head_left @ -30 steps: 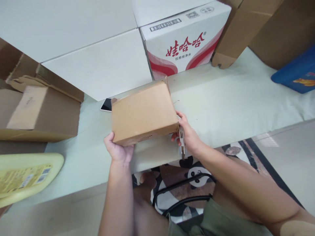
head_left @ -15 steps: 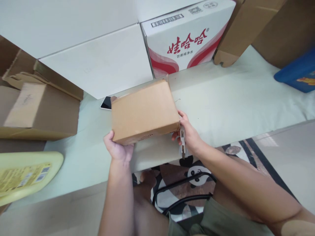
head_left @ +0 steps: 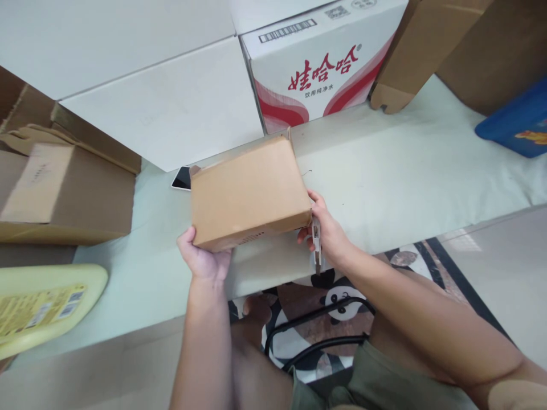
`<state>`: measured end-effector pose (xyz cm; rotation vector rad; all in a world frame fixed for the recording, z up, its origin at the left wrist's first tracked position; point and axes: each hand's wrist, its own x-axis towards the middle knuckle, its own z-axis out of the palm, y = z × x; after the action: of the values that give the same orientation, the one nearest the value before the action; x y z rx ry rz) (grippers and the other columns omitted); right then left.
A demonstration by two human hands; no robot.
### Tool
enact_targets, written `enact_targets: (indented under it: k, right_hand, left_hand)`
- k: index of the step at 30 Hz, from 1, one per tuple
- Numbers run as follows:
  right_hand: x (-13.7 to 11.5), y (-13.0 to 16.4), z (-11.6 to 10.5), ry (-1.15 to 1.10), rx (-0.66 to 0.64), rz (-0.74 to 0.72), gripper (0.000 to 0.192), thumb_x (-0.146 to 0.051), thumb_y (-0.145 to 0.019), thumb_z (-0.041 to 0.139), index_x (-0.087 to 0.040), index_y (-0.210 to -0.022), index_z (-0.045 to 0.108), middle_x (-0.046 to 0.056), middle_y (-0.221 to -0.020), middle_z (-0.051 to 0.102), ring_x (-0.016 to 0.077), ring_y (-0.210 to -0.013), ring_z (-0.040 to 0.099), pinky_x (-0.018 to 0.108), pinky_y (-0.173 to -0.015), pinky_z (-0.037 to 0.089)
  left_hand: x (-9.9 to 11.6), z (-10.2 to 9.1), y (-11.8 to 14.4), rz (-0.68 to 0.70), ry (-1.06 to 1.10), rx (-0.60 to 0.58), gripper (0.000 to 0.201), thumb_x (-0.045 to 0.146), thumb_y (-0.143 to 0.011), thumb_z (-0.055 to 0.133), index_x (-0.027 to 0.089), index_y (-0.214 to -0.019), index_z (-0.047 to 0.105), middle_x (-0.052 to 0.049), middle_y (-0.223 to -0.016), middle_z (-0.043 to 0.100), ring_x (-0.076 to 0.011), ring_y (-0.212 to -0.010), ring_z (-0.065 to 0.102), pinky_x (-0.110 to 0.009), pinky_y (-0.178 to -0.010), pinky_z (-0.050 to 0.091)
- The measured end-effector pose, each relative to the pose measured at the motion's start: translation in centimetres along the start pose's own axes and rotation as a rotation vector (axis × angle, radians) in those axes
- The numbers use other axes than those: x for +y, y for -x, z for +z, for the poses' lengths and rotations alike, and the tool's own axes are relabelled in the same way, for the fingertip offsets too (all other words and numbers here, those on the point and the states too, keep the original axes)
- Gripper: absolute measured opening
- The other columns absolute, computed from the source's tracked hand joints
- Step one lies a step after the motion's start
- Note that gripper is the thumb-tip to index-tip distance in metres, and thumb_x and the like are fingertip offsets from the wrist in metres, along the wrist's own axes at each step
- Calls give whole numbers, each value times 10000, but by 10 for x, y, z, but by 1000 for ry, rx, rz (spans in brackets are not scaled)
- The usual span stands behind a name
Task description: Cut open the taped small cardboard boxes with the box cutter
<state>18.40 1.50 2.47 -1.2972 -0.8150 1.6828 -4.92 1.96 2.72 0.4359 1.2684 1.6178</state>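
Note:
A brown cardboard box (head_left: 250,191) is tilted between my two hands over the cloth-covered bench. My left hand (head_left: 205,255) is closed on its near left corner, thumb on the edge and fingers underneath. At the near right corner, my right hand (head_left: 327,228) presses its fingers against the box. That same hand also grips a slim, pale tool with a dark tip, which looks like a box cutter (head_left: 317,242), pointing down toward me. The box's underside and some fingertips are hidden. Partly behind the box lies a phone (head_left: 182,178).
White cartons (head_left: 166,108) and a red-and-white water carton (head_left: 322,74) line the back. Open cardboard boxes (head_left: 92,182) stand at left, beside a yellow bottle (head_left: 51,302). A blue container (head_left: 515,128) is at far right. The pale green cloth (head_left: 410,176) covers the bench.
The view has shifted very slightly. Both hands keep the same hold, and the box stays at nearly the same place and tilt.

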Motion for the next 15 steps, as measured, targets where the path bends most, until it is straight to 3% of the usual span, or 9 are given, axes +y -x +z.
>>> enact_targets:
  k: [7, 15]
  right_hand:
    - [1, 0, 0, 0, 8, 8, 785, -714, -867, 508, -373, -1555, 345, 93, -1181, 661, 154, -576, 599, 237, -391, 321]
    - [0, 0, 1, -12, 13, 1, 750, -720, -878, 506, -386, -1536, 366, 86, -1124, 664, 161, -565, 595, 238, -378, 308]
  left_hand:
    - [0, 0, 0, -1, 3, 14, 466, 633, -601, 721, 238, -847, 712, -119, -1046, 747, -347, -1050, 677, -327, -662, 531]
    - [2, 3, 1, -4, -13, 13, 481, 654, -572, 711, 239, -813, 680, -120, -1020, 731, -351, -1044, 662, -328, -648, 516]
